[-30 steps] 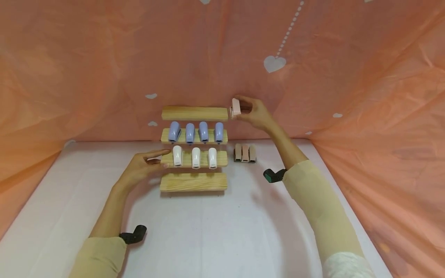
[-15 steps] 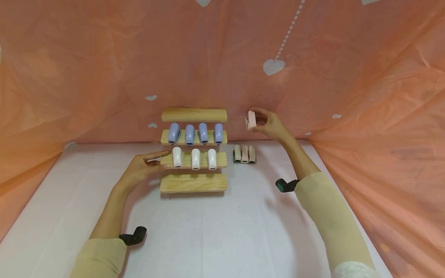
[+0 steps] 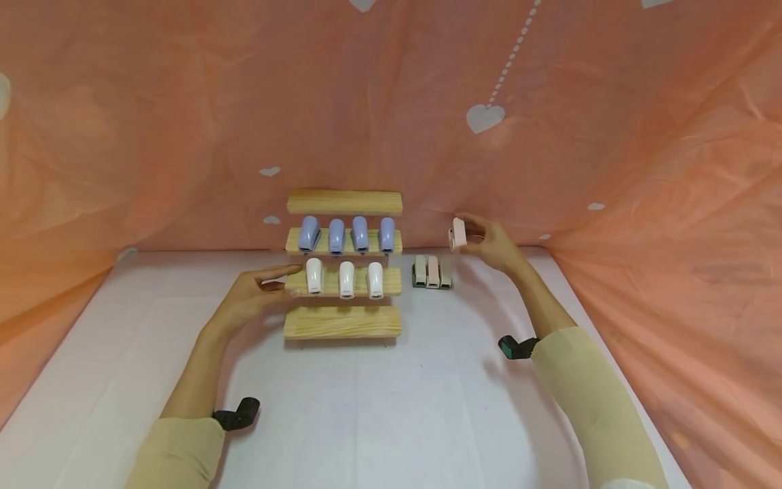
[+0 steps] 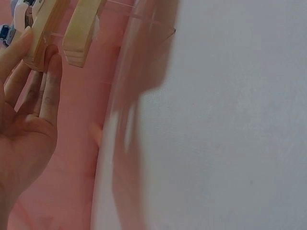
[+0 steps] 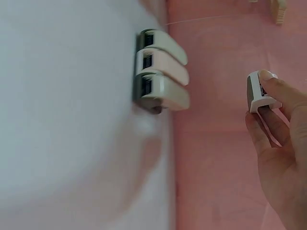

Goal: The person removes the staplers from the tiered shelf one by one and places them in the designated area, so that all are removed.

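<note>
Right hand (image 3: 497, 248) pinching pink stapler (image 3: 459, 233)

Stapler's up off the table (image 3: 415, 414) — right of the shelf (image 3: 343, 322), near three staplers (image 3: 433, 271), partly hidden by fingers. Left hand (image 3: 244, 299) pinches the shelf's left end — left wrist view cuts the shelf off.

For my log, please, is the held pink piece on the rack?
Off: the right hand holds the pink piece apart from the rack.
</note>
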Demonstrator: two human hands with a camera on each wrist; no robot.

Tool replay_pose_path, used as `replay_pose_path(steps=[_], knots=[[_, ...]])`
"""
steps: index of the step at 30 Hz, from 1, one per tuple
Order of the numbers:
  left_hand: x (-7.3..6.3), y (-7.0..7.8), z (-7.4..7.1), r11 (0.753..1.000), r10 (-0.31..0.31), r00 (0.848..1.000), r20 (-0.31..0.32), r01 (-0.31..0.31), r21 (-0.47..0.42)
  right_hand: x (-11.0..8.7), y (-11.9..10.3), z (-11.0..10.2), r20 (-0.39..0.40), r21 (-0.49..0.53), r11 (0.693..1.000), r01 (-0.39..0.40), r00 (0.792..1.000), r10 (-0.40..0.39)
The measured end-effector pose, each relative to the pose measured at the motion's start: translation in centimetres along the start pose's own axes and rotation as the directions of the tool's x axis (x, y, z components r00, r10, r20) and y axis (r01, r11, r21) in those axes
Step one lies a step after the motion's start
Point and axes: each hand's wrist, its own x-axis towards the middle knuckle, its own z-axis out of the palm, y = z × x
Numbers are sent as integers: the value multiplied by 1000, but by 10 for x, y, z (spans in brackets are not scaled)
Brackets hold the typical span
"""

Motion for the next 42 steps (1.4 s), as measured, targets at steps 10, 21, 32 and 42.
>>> replay_pose_path(steps=[10, 21, 32, 42], knots=[[2, -4, 1, 1000, -10, 1000, -3, 10, 10, -16, 24, 4, 6, -9, 999, -52, 999, 52], [4, -3, 1, 1000, -29, 1000, -3, 29, 3, -31, 50, 12, -17, 8, 997, -72, 997, 72], [7, -7, 0, 1000, 14, 1000, 1, -14, -22, -36, 63, 20, -16, -107, 987, -123, 992, 122], [3, -6, 1, 1000, 0, 1000, -1, 0, -26, -34, 70, 29, 6, -122, 984, -129, 991, 130]])
